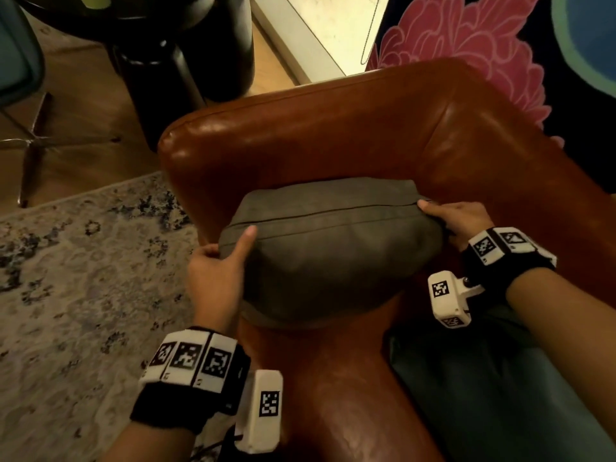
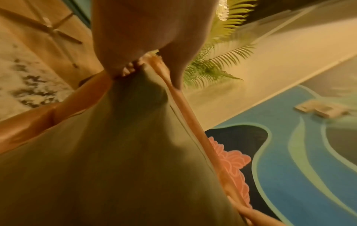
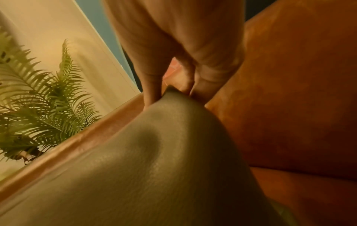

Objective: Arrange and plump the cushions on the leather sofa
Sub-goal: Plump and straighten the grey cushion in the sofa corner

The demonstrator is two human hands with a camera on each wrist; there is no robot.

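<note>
A grey-brown cushion [image 1: 330,251] stands in the corner of the brown leather sofa [image 1: 333,135], leaning against the armrest and backrest. My left hand [image 1: 220,261] grips its upper left corner, thumb lying on the front face. My right hand [image 1: 453,218] pinches the upper right corner, thumb on top near the seam. In the left wrist view the cushion [image 2: 115,152] fills the frame below my left hand [image 2: 146,67], whose fingers are curled behind the corner. In the right wrist view my right hand [image 3: 173,88] pinches the cushion [image 3: 144,160] at its tip against the sofa [image 3: 289,99].
A patterned rug [image 1: 83,278] lies left of the sofa on the wooden floor. A black round table base [image 1: 186,61] and a chair leg [image 1: 30,138] stand beyond. A dark cushion [image 1: 493,378] lies on the seat at right. A floral wall [image 1: 466,38] and a fern [image 3: 38,99] are behind.
</note>
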